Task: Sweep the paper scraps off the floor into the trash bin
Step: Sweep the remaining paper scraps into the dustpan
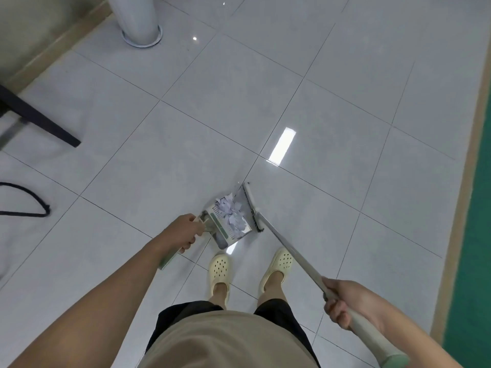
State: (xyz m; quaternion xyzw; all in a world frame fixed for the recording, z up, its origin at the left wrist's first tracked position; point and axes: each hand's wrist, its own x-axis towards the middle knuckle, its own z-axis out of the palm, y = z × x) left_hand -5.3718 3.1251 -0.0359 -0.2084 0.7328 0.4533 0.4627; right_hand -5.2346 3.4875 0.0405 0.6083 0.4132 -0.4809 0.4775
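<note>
A pile of white paper scraps [230, 213] lies inside a metal dustpan [221, 235] set on the tiled floor just ahead of my feet. My left hand [186, 231] grips the dustpan's handle. The broom head [252, 207] stands against the dustpan's right, open side, its bristles touching the scraps. Its long handle [292, 256] slants down to the lower right, where my right hand [345, 301] grips it. No trash bin is in view.
A round metal column base [142, 35] stands at the top left. A black furniture leg [39, 120] and a black cord [29, 200] lie at the left. A green strip with a tan border [475, 208] runs along the right edge. My cream clogs [220, 269] stand behind the dustpan.
</note>
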